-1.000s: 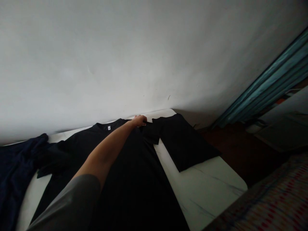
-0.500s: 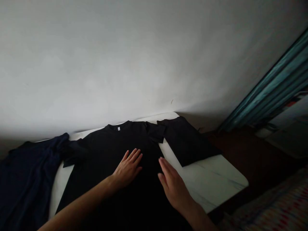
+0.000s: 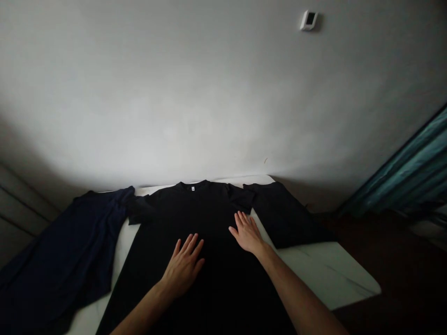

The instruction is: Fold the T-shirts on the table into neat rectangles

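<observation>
**Both bare hands flat on a black tee, nothing gripped**

Left to right: a rumpled navy-blue cloth garment (image 3: 59, 265) sprawls at 9 o'clock from the tee, just beside its short left sleeve, and runs off the edge of a white marble-look table (image 3: 324, 272). The black short-sleeved cotton T-shirt (image 3: 206, 274) lies flat and face up mid-table, collar at 12 o'clock with a small white neck label (image 3: 193, 188). The left hand (image 3: 183, 266) rests open on its chest, fingers spread, grasping nothing. The right hand (image 3: 247, 234) is released too, palm down near the shirt's right edge. At 2 o'clock, a dark folded fabric panel (image 3: 286, 216) sits against the tee; can't tell if it's attached. A teal curtain (image 3: 401, 170) hangs far right, and a small white wall-mounted device (image 3: 308, 20) sits high up on the pale wall (image 3: 139, 93).
</observation>
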Tool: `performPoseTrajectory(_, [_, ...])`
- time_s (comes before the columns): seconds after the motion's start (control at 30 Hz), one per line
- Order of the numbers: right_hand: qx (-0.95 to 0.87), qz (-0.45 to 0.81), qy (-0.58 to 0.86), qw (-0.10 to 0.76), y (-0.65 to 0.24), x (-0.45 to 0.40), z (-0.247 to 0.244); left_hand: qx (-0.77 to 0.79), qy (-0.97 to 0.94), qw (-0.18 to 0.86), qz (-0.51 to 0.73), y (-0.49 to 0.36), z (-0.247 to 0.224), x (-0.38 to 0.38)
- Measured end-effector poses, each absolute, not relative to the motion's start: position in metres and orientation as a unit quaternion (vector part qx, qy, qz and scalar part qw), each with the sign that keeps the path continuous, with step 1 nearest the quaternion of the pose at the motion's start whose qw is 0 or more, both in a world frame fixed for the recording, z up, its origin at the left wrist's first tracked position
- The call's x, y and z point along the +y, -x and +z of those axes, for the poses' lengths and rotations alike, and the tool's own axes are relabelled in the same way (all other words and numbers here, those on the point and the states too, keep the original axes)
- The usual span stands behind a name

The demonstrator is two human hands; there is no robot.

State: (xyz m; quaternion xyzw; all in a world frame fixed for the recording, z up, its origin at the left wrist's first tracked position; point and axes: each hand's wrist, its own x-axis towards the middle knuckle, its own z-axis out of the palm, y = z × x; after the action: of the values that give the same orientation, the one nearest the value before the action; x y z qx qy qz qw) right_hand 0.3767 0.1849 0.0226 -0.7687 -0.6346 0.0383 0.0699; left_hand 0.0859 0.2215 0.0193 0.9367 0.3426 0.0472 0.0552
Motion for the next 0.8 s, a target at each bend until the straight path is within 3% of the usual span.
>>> performPoseTrajectory(0.33, [-0.636, -0.039, 0.771, 0.026, -0.387, 0.190, -0.010, 0.567, -0.820, -0.054, 0.050, 0.097, -0.018, 0.117])
performPoseTrajectory(0.6, [-0.625, -0.057, 0.779, -0.017, -0.389, 0.194, -0.016, 0.633, -0.759, -0.066, 0.140, 0.132, -0.028, 0.068])
performPoseTrajectory(0.8, [-0.711, -0.058, 0.694, 0.095, -0.283, 0.245, 0.042, 0.667, -0.707, 0.004, 0.235, 0.141, -0.026, 0.064])
